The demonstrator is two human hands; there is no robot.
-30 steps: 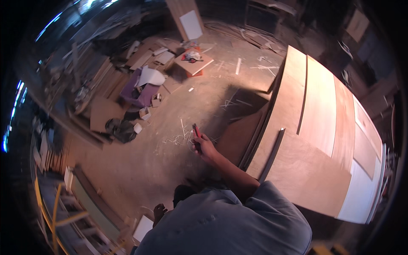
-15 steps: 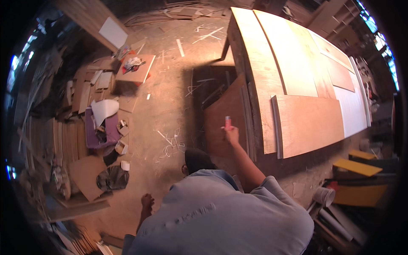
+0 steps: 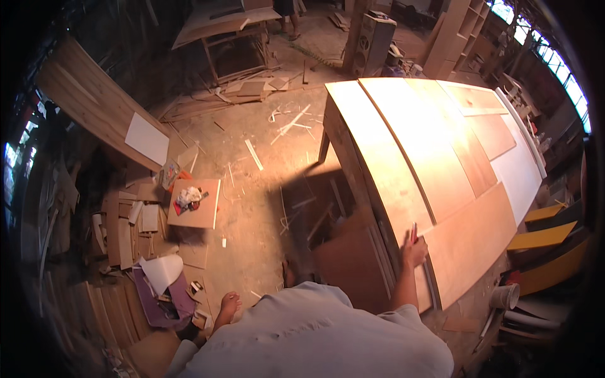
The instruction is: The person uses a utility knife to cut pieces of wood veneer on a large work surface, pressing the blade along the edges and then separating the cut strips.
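My right hand (image 3: 414,253) is closed around a slim red tool (image 3: 413,235) with a pale tip pointing up and away from me; its exact kind is too small to tell. The hand is over the near left part of the workbench, beside the left edge of a plywood panel (image 3: 474,242). A longer plywood sheet (image 3: 378,160) lies along the bench's left side, under the tool. Low on my left side, my left hand (image 3: 230,303) hangs above the floor with its fingers curled in and nothing visible in them.
More boards and a white panel (image 3: 518,177) cover the bench. Dark boards (image 3: 353,261) lean against its left side. At left stand a small wooden box (image 3: 200,217) with a crumpled cloth, a purple crate (image 3: 146,295) and wood offcuts. Yellow boards (image 3: 543,237) lie at right; strips litter the floor.
My right hand has moved from beside the bench up over the boards on it, still holding the red tool. The view has tilted up, showing more of the far workshop.
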